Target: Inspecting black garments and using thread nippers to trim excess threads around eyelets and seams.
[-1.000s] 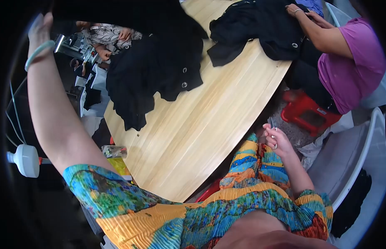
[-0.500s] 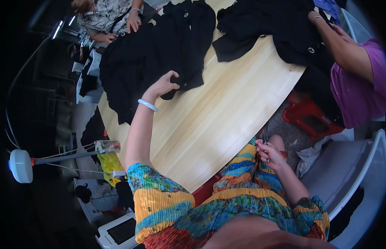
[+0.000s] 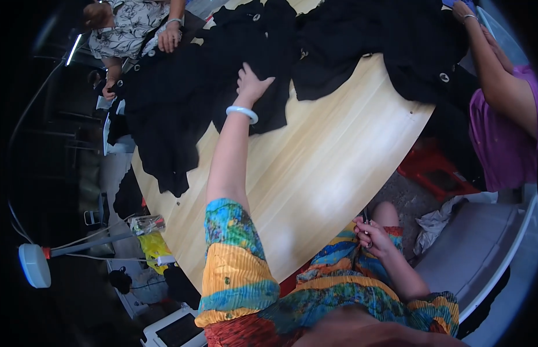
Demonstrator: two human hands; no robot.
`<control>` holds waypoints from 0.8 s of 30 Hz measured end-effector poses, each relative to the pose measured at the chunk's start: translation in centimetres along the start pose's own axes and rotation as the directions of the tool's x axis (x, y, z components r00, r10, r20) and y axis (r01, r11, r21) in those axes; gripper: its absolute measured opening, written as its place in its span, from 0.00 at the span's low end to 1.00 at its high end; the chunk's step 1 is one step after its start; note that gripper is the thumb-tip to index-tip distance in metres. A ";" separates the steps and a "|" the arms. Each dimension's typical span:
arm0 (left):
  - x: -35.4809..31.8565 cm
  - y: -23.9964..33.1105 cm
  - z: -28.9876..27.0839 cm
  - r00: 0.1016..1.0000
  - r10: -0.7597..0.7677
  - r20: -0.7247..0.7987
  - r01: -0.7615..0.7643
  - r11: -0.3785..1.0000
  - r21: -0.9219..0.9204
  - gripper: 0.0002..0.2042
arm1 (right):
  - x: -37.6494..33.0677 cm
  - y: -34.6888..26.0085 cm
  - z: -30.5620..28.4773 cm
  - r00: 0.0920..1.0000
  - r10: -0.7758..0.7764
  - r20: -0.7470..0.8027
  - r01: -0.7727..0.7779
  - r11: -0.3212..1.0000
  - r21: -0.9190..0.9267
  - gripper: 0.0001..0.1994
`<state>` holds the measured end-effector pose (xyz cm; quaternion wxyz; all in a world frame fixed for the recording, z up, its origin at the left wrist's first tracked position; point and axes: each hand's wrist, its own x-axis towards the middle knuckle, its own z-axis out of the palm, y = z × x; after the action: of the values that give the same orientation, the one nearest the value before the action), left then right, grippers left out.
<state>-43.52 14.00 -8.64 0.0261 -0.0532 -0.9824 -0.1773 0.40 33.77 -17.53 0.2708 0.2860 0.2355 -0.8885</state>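
- Two hands work far apart: the left hand (image 3: 252,82) reaches out over the far side of the tabletop (image 3: 315,173) and lies flat, fingers spread wide, on a black garment (image 3: 263,52), pressing it rather than gripping it. A white bangle (image 3: 241,112) sits on that wrist.
- Down at the near edge of the tabletop, above the lap, the right hand (image 3: 373,237) has its grip closed narrowly around a small dark tool (image 3: 366,218), probably snips; it is too small to tell for certain.
- With only a flat palm on it, the black garment could slide instead of coming along, since the wood looks smooth and the cloth is slack.
- Much of a second dark piece (image 3: 165,127) hangs over the left edge of the tabletop; any tug on the overlapping cloth may tip it to the floor.
- Another person's hand (image 3: 169,39) rests on the same heap at the far left corner, and a further person's arm (image 3: 494,69) lies on the black pile (image 3: 419,46) at the far right. Pulls from different sides could tangle or stretch the cloth.
- Metal rings or buttons (image 3: 444,77) on the fabric could snag on neighbouring folds.
- Pointed ends of the small dark tool sit close to the patterned clothing (image 3: 350,289) and knee; a careless shift might nick either.
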 end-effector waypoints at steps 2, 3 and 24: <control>2.3 -0.1 0.5 0.996 0.084 0.009 -0.084 0.996 0.015 0.44 | 0.2 0.1 -0.2 1.000 0.003 -0.016 -0.003 1.000 0.012 0.08; 3.3 -0.3 0.3 0.993 0.117 0.030 -0.117 0.993 0.025 0.43 | 0.3 0.2 -0.2 1.000 0.004 -0.022 -0.003 1.000 0.028 0.09; -1.6 1.9 0.1 0.946 0.124 -0.298 -0.120 0.992 0.030 0.31 | -5.3 -2.8 0.6 0.823 -0.551 0.139 0.545 0.697 -0.466 0.07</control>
<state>-41.76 15.64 -8.16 0.1858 -0.0862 -0.9629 -0.1757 2.05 37.36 -12.96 0.0554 0.1305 0.5267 -0.8381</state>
